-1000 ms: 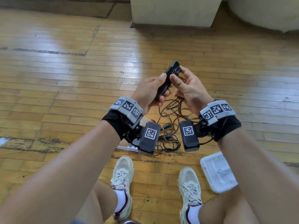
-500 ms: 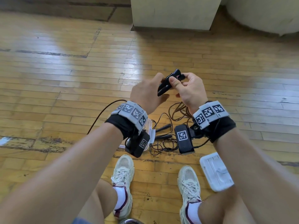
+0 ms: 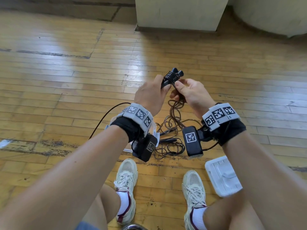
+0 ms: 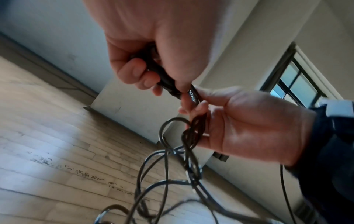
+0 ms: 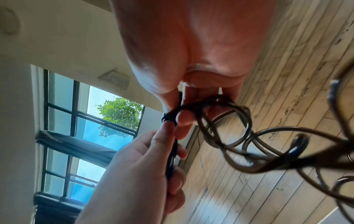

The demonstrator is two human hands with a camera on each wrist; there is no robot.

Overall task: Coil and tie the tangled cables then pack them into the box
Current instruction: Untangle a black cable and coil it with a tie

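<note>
Two arms reach out over the wooden floor (image 3: 58, 80), where a white lid (image 3: 222, 176) lies near my right shoe and the tangled cables (image 3: 169, 140) sprawl between my wrists, one strand trailing left. My left hand (image 3: 149, 97) curls its fingers round the black connector ends (image 3: 172, 77), held up beyond the pile. My right hand (image 3: 191, 95) pinches the cord just below them, thumb against fingertips, brown loops hanging from its palm.
</note>
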